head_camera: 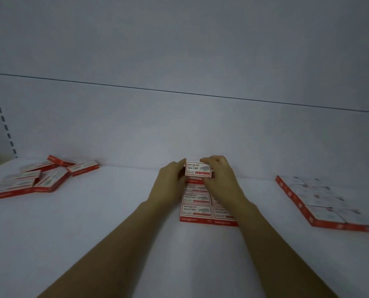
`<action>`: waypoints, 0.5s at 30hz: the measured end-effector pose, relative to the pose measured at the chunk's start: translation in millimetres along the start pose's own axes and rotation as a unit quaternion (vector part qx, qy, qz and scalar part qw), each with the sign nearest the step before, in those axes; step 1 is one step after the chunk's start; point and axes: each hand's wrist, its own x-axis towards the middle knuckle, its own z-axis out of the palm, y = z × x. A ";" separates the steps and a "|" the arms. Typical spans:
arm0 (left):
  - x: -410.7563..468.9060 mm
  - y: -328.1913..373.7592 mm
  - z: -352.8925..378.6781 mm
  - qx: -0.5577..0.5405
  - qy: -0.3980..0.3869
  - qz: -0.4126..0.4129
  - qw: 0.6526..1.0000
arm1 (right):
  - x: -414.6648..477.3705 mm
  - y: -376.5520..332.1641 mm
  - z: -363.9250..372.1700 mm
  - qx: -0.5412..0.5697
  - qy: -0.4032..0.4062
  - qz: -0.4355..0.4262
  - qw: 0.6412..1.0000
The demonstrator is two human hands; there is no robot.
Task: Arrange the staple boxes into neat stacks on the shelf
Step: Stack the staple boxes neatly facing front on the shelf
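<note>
Head view looks down onto a white shelf [93, 222] with a pale back panel [179, 130] behind it. Both hands reach to the middle of the shelf and share one staple box [197, 168], red and white with its printed face tilted up toward the camera. The left hand [170, 181] grips the box's left end, thumb along the top corner; the right hand [220, 177] curls its fingers over the box's right end. The held box sits just above the far end of the middle group of boxes [200, 208], which lie flat in two columns, edges touching, red sides facing forward. The right forearm covers part of the right column.

At the left, a loose pile of boxes [37, 179] lies scattered, several tilted and overlapping at odd angles, well apart from the middle group. At the right, a tidy block of boxes [321, 201] lies flat in rows, blurred, its red edges lined up. A slotted upright [0, 112] runs along the left edge of the back panel.
</note>
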 end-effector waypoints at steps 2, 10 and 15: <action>0.1 0.3 4.0 -0.036 0.008 -0.017 0.999 | 0.8 4.7 -1.7 0.016 -0.004 0.010 1.000; 11.0 -10.9 -5.9 -0.028 0.017 0.004 0.999 | 10.4 5.5 -4.2 0.030 0.011 -0.021 0.999; 12.1 -8.9 -7.5 -0.025 0.001 -0.011 1.000 | 9.1 7.9 -4.9 0.055 0.000 -0.005 0.998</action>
